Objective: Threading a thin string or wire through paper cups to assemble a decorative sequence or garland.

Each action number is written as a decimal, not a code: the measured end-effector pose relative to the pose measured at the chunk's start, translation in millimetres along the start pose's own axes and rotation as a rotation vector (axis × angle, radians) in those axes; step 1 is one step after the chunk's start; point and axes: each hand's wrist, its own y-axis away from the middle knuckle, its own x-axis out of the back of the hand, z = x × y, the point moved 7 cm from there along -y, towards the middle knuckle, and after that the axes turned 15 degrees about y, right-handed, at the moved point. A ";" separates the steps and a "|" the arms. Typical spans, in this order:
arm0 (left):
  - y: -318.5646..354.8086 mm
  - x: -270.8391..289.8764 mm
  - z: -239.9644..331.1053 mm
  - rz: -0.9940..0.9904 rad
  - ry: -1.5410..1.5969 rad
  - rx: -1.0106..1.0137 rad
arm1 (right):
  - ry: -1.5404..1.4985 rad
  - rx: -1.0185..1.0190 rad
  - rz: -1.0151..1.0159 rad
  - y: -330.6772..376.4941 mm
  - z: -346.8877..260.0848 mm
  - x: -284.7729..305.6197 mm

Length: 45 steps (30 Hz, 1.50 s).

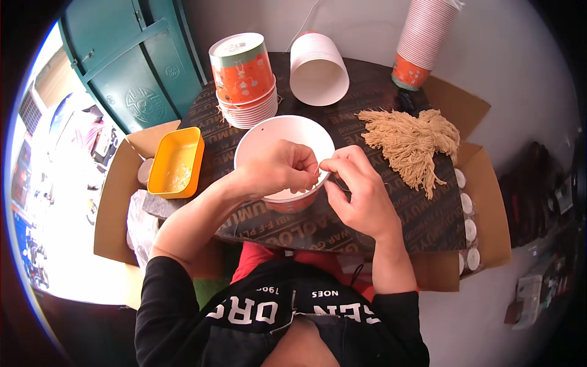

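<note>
Your left hand (278,166) and your right hand (358,186) meet at the near rim of the white round paper bucket with the orange outside (278,131), which stands on the dark printed round table (397,214) right under your fingers. Your left hand curls over the rim with fingertips pinched together; your right hand pinches too, thumb against forefinger, just beside the left fingertips. Whatever they grip is too small to make out.

Beyond your right hand, a little further out, lies a bundle of beige cotton strings (413,140) spread flat on the table. Out from your left hand sits a yellow rectangular plastic tray (177,162) at the table's edge. Behind the bucket stands a short stack of orange-and-white paper buckets (244,82), and beside it one white bucket lying on its side (318,67). Furthest from your right hand rises a tall stack of the same buckets (422,40). Open brown cardboard boxes (483,202) flank the table.
</note>
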 end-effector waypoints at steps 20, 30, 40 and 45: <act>5.0 -4.5 0.8 0.013 0.143 0.008 | -0.108 -0.159 0.066 16.8 1.1 -20.7; -2.7 1.4 -3.3 -0.008 0.013 0.023 | -0.022 -0.009 0.144 20.9 -5.2 -14.2; 0.2 6.0 -0.3 -0.010 -0.231 -0.018 | 0.057 -0.075 0.111 17.3 7.7 -17.8; 14.4 -10.6 15.5 0.105 -0.450 -0.396 | 0.063 -0.075 0.099 14.1 6.1 -19.8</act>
